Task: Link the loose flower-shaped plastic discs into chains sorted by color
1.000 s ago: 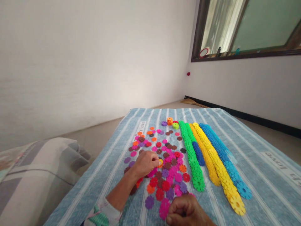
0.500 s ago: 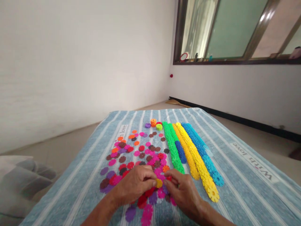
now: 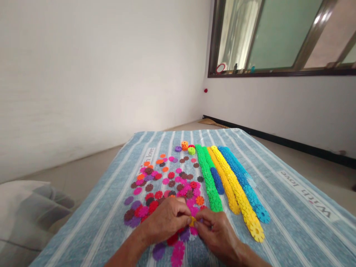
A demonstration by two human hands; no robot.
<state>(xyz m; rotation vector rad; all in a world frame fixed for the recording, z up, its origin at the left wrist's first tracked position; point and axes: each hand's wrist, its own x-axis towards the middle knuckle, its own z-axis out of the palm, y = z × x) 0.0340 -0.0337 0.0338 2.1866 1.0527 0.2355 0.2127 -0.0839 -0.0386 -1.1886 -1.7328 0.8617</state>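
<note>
A small yellow notched disc [image 3: 192, 221] sits between my two hands above the near part of the table. My left hand [image 3: 169, 219] pinches it from the left with thumb and finger. From the right, my right hand [image 3: 219, 230] has its fingertips closed at the disc's other edge. Under and around the hands lie loose flower-shaped discs in pink, red, purple, brown and orange. A magenta run of overlapping discs [image 3: 178, 253] and a purple disc [image 3: 159, 251] lie nearest to me.
Rows of overlapping discs stretch along the right: green [image 3: 213, 187], amber [image 3: 229, 193], yellow [image 3: 241, 198] and blue [image 3: 243, 178], plus a short dark blue one [image 3: 217, 181]. An orange stack [image 3: 185, 145] stands at the back. Striped cloth [image 3: 94, 222] covers the table.
My right hand has closed in on the yellow disc, which was apart from its fingertips before. The whole view has shifted slightly, so things sit a little farther right.
</note>
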